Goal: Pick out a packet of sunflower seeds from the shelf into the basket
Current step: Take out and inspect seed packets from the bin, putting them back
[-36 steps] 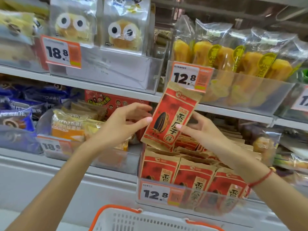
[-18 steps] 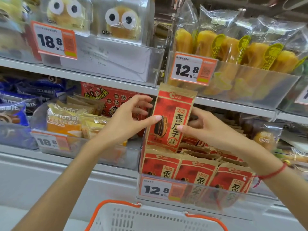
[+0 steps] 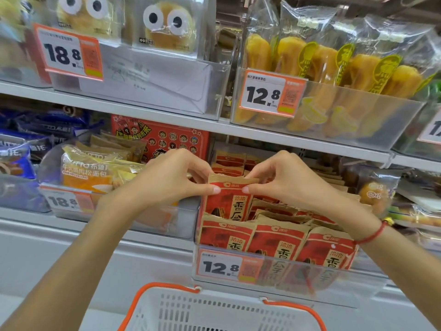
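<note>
A red and tan packet of sunflower seeds (image 3: 229, 204) stands upright in the clear bin (image 3: 310, 278) on the lower shelf, its lower part behind the front row of like packets (image 3: 274, 244). My left hand (image 3: 176, 180) pinches the packet's top left corner. My right hand (image 3: 281, 180) pinches its top right corner. The white basket with an orange rim (image 3: 167, 306) sits below the bin at the bottom of the view.
A bin of yellow bread packs (image 3: 95, 173) stands left of the seeds, with blue packets (image 3: 21, 149) further left. The upper shelf (image 3: 143, 108) carries googly-eyed cakes (image 3: 167, 25) and yellow bread sticks (image 3: 334, 68). Price tags (image 3: 222, 266) hang on the bin fronts.
The packet has dropped from up in front of the upper shelf edge down into the bin. Both hands have shifted from its sides to its top corners.
</note>
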{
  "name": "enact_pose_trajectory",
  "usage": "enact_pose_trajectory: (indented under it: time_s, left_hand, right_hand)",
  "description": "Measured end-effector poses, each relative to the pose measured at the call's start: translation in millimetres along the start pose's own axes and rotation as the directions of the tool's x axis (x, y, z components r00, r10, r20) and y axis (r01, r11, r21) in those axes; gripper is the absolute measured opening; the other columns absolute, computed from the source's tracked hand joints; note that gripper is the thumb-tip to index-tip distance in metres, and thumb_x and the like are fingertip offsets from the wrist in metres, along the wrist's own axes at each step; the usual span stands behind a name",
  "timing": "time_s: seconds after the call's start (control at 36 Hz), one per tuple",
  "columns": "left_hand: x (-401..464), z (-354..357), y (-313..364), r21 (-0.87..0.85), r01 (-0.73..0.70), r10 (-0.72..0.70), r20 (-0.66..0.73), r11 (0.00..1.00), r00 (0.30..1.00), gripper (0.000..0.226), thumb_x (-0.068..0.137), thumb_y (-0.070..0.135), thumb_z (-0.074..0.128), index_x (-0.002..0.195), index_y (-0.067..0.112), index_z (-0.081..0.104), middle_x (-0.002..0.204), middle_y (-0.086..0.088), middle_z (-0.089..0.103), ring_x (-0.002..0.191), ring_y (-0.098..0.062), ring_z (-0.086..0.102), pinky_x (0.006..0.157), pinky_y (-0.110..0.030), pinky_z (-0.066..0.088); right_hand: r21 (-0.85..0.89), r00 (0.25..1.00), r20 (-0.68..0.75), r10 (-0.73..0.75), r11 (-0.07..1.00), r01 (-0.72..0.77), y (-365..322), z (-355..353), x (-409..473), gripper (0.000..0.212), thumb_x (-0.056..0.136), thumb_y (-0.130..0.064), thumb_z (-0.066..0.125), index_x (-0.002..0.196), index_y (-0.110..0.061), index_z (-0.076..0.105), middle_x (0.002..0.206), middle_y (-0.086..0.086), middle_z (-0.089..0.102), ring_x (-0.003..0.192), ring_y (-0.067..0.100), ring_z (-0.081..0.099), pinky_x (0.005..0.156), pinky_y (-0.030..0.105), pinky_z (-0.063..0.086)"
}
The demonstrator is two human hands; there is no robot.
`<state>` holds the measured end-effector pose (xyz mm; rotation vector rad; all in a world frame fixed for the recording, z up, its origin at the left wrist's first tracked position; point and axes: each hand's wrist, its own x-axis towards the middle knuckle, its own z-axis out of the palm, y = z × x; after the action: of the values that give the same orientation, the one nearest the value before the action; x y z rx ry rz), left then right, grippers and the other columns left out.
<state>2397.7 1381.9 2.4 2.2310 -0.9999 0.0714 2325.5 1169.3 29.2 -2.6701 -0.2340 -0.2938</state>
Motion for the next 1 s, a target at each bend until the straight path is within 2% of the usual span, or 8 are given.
enact_pose_trajectory:
  time_s: [0.14, 0.25, 0.36, 0.53, 0.64, 0.83, 0.92, 1.0]
  left_hand:
    - [2.0, 0.8, -0.9, 0.231, 0.068, -0.072, 0.008, 0.971, 0.997, 0.011, 0.072, 0.056, 0.076, 0.072, 0.047, 0.069, 0.066, 0.027, 0.06, 0.07, 0.009, 0.056, 0.061, -0.023, 0.04]
    - [6.7, 13.4, -6.3, 0.36, 0.046, -0.066, 0.045, 0.932, 0.997, 0.012, 0.075, 0.054, 0.075, 0.081, 0.044, 0.07, 0.086, 0.023, 0.06, 0.085, -0.002, 0.055, 0.069, -0.029, 0.044]
    - [8.4, 20.9, -13.5, 0.42, -0.023, -0.003, 0.061, 0.907, 0.998, 0.029, 0.077, 0.055, 0.071, 0.1, 0.038, 0.072, 0.103, 0.022, 0.059, 0.097, -0.004, 0.045, 0.071, -0.03, 0.043]
    - [2.3, 9.4, -15.6, 0.145, -0.04, 0.027, 0.087, 0.989, 0.996, 0.011, 0.079, 0.048, 0.073, 0.09, 0.045, 0.071, 0.077, 0.033, 0.061, 0.082, 0.012, 0.056, 0.07, -0.022, 0.047]
    - [-0.2, 5.2, -16.5, 0.121, -0.008, 0.0, 0.068, 0.993, 0.998, 0.002, 0.077, 0.048, 0.074, 0.077, 0.047, 0.072, 0.074, 0.035, 0.065, 0.08, 0.009, 0.06, 0.078, -0.035, 0.056]
    - [2.4, 3.0, -9.8, 0.15, 0.009, -0.024, 0.096, 0.989, 0.995, 0.014, 0.08, 0.042, 0.075, 0.071, 0.05, 0.068, 0.072, 0.029, 0.065, 0.078, 0.009, 0.058, 0.077, -0.033, 0.054]
    - [2.8, 1.0, -11.0, 0.105, 0.004, -0.022, 0.164, 0.995, 0.986, 0.009, 0.082, 0.039, 0.073, 0.078, 0.046, 0.073, 0.077, 0.027, 0.069, 0.079, 0.011, 0.06, 0.08, -0.032, 0.054]
    - [3.1, 0.9, -13.5, 0.057, -0.003, -0.008, 0.192, 0.998, 0.981, 0.007, 0.085, 0.037, 0.071, 0.086, 0.043, 0.075, 0.079, 0.028, 0.069, 0.081, 0.012, 0.061, 0.077, -0.022, 0.05]
  right_hand:
    - [-0.146, 0.997, 0.054, 0.049, 0.988, -0.041, -11.1, 7.8, 5.6, 0.012, 0.078, -0.03, 0.079, 0.09, -0.028, 0.079, 0.083, -0.009, 0.075, 0.079, 0.007, 0.065, 0.08, 0.039, 0.057]
    - [-0.31, 0.989, 0.123, 0.076, 0.95, -0.035, -15.9, 22.8, 12.1, 0.017, 0.08, -0.031, 0.077, 0.096, -0.026, 0.078, 0.084, -0.011, 0.069, 0.085, 0.01, 0.065, 0.078, 0.034, 0.055]
    - [-0.307, 0.965, 0.246, 0.094, 0.951, -0.014, -10.7, 17.6, 14.6, 0.023, 0.082, -0.034, 0.076, 0.102, -0.024, 0.077, 0.087, -0.013, 0.067, 0.088, 0.006, 0.063, 0.079, 0.029, 0.053]
    - [-0.13, 0.879, 0.474, 0.062, 0.992, 0.0, -10.1, -10.8, -1.8, 0.044, 0.082, -0.05, 0.067, 0.123, -0.034, 0.063, 0.121, -0.02, 0.061, 0.113, -0.003, 0.053, 0.089, 0.009, 0.04]
    - [-0.087, 0.921, 0.39, 0.019, 0.996, 0.016, -3.0, -3.7, -2.2, 0.041, 0.08, -0.047, 0.071, 0.119, -0.033, 0.067, 0.11, -0.022, 0.064, 0.104, -0.005, 0.058, 0.079, 0.0, 0.043]
    - [-0.104, 0.951, 0.308, 0.006, 0.994, 0.028, -0.8, 0.5, 5.5, 0.022, 0.089, -0.037, 0.064, 0.106, -0.027, 0.075, 0.105, -0.012, 0.073, 0.097, -0.003, 0.064, 0.081, 0.002, 0.045]
    - [-0.098, 0.931, 0.364, 0.007, 0.995, 0.031, -1.6, -3.3, 6.0, 0.021, 0.091, -0.036, 0.063, 0.106, -0.027, 0.074, 0.106, -0.013, 0.073, 0.098, -0.004, 0.064, 0.085, 0.007, 0.048]
    - [-0.063, 0.967, 0.253, -0.001, 0.998, 0.017, 2.3, -5.4, 11.7, 0.023, 0.09, -0.037, 0.065, 0.108, -0.027, 0.075, 0.107, -0.011, 0.073, 0.097, -0.001, 0.065, 0.09, 0.02, 0.053]
